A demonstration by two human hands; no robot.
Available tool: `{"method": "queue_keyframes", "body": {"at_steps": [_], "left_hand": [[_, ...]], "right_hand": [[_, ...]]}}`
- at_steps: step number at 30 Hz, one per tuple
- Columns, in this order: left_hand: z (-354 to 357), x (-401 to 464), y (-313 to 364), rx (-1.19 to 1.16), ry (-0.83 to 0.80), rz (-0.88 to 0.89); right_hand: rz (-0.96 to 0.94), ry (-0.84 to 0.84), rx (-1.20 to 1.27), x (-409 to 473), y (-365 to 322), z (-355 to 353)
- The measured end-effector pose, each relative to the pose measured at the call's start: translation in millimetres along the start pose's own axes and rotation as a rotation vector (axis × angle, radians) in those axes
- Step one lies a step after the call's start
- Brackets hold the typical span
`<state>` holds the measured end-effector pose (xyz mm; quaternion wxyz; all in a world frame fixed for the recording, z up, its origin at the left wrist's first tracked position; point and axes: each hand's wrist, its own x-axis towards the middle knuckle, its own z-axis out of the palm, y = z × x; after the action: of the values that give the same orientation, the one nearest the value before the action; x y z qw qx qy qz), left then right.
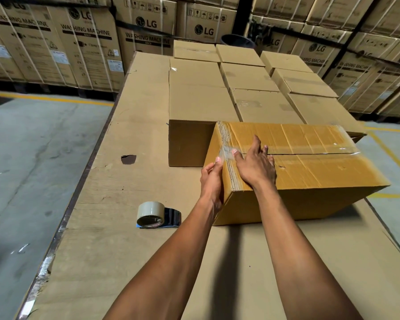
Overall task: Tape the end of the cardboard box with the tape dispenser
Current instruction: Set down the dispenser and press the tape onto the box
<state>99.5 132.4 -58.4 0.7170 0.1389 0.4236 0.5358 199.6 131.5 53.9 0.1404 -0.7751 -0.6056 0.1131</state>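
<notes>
A yellow-brown cardboard box [310,172] lies on the cardboard-covered table, its top flaps closed with a dark seam along the middle. A short piece of clear tape [226,153] sits over the box's left top edge. My right hand [254,165] lies flat on the top near that edge, thumb pressing the tape. Against the box's left end face rests my left hand [211,179], fingers at the tape's lower part. The tape dispenser [157,214], a tan roll on a dark blue holder, lies on the table to the left of the box, untouched.
Several closed brown boxes [252,88] stand in rows behind the box, touching its far side. The cardboard table cover [129,139] has a dark hole [128,159]. Grey floor lies left and right. Stacked washing machine cartons [86,42] fill the background.
</notes>
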Motion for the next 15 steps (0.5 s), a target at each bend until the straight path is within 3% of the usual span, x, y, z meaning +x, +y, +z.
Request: {"method": "queue_keyframes", "body": {"at_steps": [7,11,15], "left_hand": [[5.3,-27.4,21.8,0.119,0.069,0.005],[9.3,-21.9,39.4,0.153,0.024,-0.03],[4.4,35.9,17.2,0.232,0.159,-0.07]], "right_hand": [[0.025,0.039,-0.008,-2.2,-1.3,-1.0],[0.071,0.033,-0.024,-4.0,-6.0,-1.7],[0.086,0.075,-0.047,3.8,-7.1,1.8]]}}
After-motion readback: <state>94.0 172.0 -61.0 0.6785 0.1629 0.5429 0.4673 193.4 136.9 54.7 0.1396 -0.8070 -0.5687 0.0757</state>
